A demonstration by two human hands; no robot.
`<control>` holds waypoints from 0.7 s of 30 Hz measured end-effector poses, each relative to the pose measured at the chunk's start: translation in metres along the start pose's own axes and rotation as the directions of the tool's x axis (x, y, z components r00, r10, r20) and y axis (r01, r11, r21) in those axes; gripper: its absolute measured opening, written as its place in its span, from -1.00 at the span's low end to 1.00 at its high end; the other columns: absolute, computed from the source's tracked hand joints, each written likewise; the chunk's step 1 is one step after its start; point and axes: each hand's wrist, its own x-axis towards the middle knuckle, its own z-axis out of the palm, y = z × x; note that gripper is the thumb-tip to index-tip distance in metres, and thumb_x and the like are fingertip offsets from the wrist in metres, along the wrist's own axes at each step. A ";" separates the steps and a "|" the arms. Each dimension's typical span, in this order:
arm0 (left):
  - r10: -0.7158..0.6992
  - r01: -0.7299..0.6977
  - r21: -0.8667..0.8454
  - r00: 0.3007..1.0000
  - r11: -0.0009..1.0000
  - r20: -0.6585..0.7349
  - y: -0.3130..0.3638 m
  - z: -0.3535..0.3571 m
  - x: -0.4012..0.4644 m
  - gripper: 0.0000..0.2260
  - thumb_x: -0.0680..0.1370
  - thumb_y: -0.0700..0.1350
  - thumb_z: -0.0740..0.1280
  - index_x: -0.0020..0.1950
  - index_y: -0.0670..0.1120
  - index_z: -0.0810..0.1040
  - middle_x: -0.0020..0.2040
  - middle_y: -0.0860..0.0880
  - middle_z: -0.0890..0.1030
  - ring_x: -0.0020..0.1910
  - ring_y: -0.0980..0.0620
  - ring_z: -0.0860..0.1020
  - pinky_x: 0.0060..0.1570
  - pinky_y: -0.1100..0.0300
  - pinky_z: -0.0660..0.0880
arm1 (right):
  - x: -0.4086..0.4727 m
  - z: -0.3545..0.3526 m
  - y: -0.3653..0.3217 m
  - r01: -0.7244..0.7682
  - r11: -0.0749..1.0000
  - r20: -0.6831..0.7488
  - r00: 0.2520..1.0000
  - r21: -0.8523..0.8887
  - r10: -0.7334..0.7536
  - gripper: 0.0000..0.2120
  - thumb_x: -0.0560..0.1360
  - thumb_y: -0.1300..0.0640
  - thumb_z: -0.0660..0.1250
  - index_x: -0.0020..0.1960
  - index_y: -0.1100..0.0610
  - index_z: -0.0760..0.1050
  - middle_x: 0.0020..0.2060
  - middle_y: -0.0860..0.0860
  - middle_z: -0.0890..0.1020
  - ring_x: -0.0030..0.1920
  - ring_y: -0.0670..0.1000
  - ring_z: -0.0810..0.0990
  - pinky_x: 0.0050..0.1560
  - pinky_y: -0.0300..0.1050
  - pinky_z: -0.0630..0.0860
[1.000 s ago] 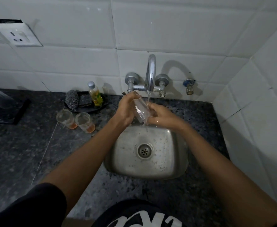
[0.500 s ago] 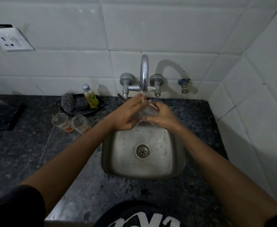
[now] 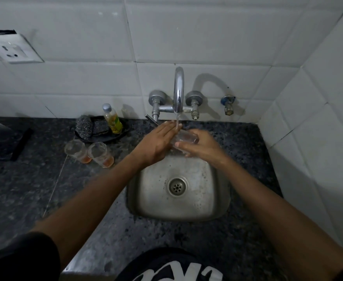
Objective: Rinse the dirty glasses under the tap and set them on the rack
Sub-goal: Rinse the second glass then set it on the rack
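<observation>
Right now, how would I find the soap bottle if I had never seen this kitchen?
Start at the tap on the white tiled wall and look left along the dark counter to the black dish. The small bottle stands on it beside two scrubbers. It alone is upright, with yellow liquid and a silver cap.

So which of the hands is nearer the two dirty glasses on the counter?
Left. The left hand is over the sink's back-left edge, on the side of the dirty glasses; the right hand grips the glass under the tap, farther right.
</observation>
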 end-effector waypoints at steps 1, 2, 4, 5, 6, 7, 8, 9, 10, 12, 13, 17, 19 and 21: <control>-0.012 0.012 -0.014 1.000 1.000 0.005 0.003 0.001 0.001 -0.46 0.63 -0.21 0.33 0.57 -0.37 0.33 0.49 -0.37 0.46 0.49 -0.34 0.45 0.49 -0.28 0.38 | -0.002 0.001 0.000 0.082 0.990 -0.047 0.995 -0.112 -0.088 -0.45 0.39 -0.04 0.65 0.29 0.10 0.59 0.10 0.00 0.72 0.07 -0.02 0.72 0.10 0.00 0.69; -0.020 0.020 -0.024 1.000 1.000 0.005 0.005 0.001 0.003 -0.47 0.63 -0.19 0.28 0.56 -0.39 0.33 0.47 -0.39 0.47 0.48 -0.35 0.46 0.49 -0.29 0.38 | -0.004 0.003 0.002 0.153 0.959 -0.086 0.980 -0.239 -0.178 -0.39 0.36 -0.06 0.65 0.33 0.11 0.57 0.13 0.00 0.69 0.10 -0.05 0.68 0.15 -0.07 0.64; -0.020 0.019 -0.031 1.000 0.999 -0.011 0.006 -0.003 0.009 -0.46 0.61 -0.15 0.25 0.53 -0.40 0.36 0.43 -0.40 0.50 0.44 -0.35 0.48 0.51 -0.24 0.37 | -0.007 0.010 0.005 0.213 0.916 -0.164 0.946 -0.339 -0.281 -0.32 0.35 -0.05 0.66 0.39 0.12 0.54 0.18 0.02 0.64 0.14 -0.06 0.63 0.18 -0.17 0.57; -0.017 0.016 -0.032 1.000 0.999 -0.022 0.006 -0.005 0.011 -0.47 0.61 -0.15 0.26 0.52 -0.40 0.38 0.41 -0.39 0.52 0.43 -0.34 0.48 0.52 -0.18 0.36 | -0.007 0.012 0.005 0.215 0.929 -0.181 0.944 -0.301 -0.277 -0.31 0.35 -0.04 0.67 0.40 0.11 0.53 0.18 0.01 0.64 0.14 -0.08 0.63 0.18 -0.22 0.56; -0.014 0.013 -0.032 0.999 0.999 -0.030 0.005 -0.006 0.012 -0.49 0.61 -0.17 0.27 0.51 -0.39 0.40 0.40 -0.38 0.53 0.42 -0.33 0.48 0.53 -0.14 0.34 | -0.008 0.012 0.004 0.182 0.959 -0.192 0.955 -0.215 -0.224 -0.32 0.37 -0.03 0.67 0.40 0.11 0.52 0.18 -0.01 0.65 0.14 -0.10 0.65 0.15 -0.27 0.57; -0.012 0.011 -0.028 0.999 1.000 -0.042 0.006 -0.006 0.012 -0.52 0.62 -0.20 0.29 0.50 -0.39 0.42 0.39 -0.38 0.53 0.41 -0.32 0.48 0.53 -0.11 0.33 | -0.006 0.010 0.001 0.109 0.991 -0.170 0.978 -0.083 -0.121 -0.34 0.38 -0.02 0.66 0.40 0.11 0.52 0.18 -0.01 0.67 0.13 -0.11 0.67 0.10 -0.28 0.60; -0.018 0.017 -0.027 0.999 0.999 -0.050 0.006 -0.006 0.011 -0.54 0.61 -0.24 0.32 0.49 -0.38 0.43 0.39 -0.38 0.54 0.41 -0.33 0.49 0.53 -0.13 0.34 | -0.004 0.008 -0.001 0.022 0.999 -0.106 0.994 0.038 -0.018 -0.38 0.40 -0.01 0.65 0.37 0.12 0.53 0.16 0.01 0.69 0.10 -0.07 0.70 0.05 -0.23 0.65; -0.031 0.030 -0.026 0.998 0.999 -0.054 0.007 -0.005 0.010 -0.53 0.60 -0.26 0.37 0.49 -0.39 0.43 0.39 -0.38 0.54 0.40 -0.33 0.49 0.52 -0.16 0.37 | -0.003 0.005 -0.003 -0.036 0.992 -0.050 0.998 0.117 0.042 -0.43 0.41 0.01 0.65 0.33 0.13 0.55 0.12 0.03 0.71 0.07 -0.02 0.73 0.01 -0.14 0.70; -0.055 0.054 -0.029 0.997 0.998 -0.049 0.009 -0.004 0.010 -0.50 0.58 -0.28 0.41 0.50 -0.38 0.42 0.40 -0.38 0.53 0.40 -0.34 0.49 0.50 -0.19 0.39 | -0.002 0.003 -0.003 -0.018 0.996 -0.047 0.999 0.084 0.022 -0.47 0.41 0.03 0.65 0.28 0.14 0.56 0.08 0.02 0.72 0.04 -0.03 0.74 0.00 -0.10 0.71; -0.106 0.105 -0.040 0.994 0.994 -0.021 0.012 -0.006 0.012 -0.43 0.56 -0.28 0.44 0.53 -0.37 0.38 0.42 -0.38 0.51 0.42 -0.35 0.47 0.49 -0.19 0.40 | -0.003 0.002 -0.002 0.135 0.979 -0.130 0.979 -0.152 -0.155 -0.45 0.38 0.02 0.67 0.27 0.14 0.56 0.08 -0.04 0.70 0.08 -0.15 0.69 0.10 -0.21 0.64; -0.105 0.104 -0.047 0.994 0.993 -0.007 0.011 -0.007 0.014 -0.42 0.56 -0.25 0.42 0.55 -0.37 0.36 0.43 -0.38 0.50 0.43 -0.36 0.47 0.49 -0.19 0.40 | -0.005 0.003 -0.001 0.208 0.942 -0.157 0.954 -0.263 -0.255 -0.39 0.37 0.01 0.67 0.32 0.15 0.54 0.14 -0.03 0.67 0.13 -0.16 0.65 0.17 -0.25 0.58; -0.037 0.037 -0.051 0.999 0.998 -0.008 0.004 -0.010 0.016 -0.47 0.61 -0.17 0.34 0.51 -0.42 0.39 0.38 -0.40 0.52 0.39 -0.36 0.49 0.45 -0.17 0.43 | -0.006 0.006 0.007 0.198 0.964 -0.151 0.963 -0.178 -0.225 -0.33 0.37 -0.04 0.67 0.39 0.10 0.52 0.23 0.00 0.66 0.21 -0.08 0.66 0.24 -0.19 0.59; -0.037 0.034 -0.063 0.999 0.997 -0.033 0.005 -0.008 0.011 -0.52 0.60 -0.26 0.34 0.49 -0.43 0.41 0.38 -0.40 0.53 0.39 -0.37 0.50 0.46 -0.19 0.44 | -0.003 0.004 0.005 0.059 0.997 -0.058 0.997 0.050 -0.056 -0.46 0.42 0.00 0.64 0.32 0.10 0.56 0.16 0.06 0.70 0.12 0.02 0.73 0.12 0.00 0.69; -0.056 0.052 -0.078 0.998 0.996 -0.038 0.007 -0.004 0.008 -0.51 0.59 -0.31 0.35 0.50 -0.42 0.39 0.39 -0.39 0.52 0.40 -0.37 0.49 0.45 -0.19 0.44 | -0.005 0.001 0.002 0.083 0.996 -0.063 0.995 0.038 -0.080 -0.53 0.44 0.06 0.63 0.28 0.12 0.57 0.12 0.04 0.71 0.08 0.00 0.74 0.05 -0.10 0.69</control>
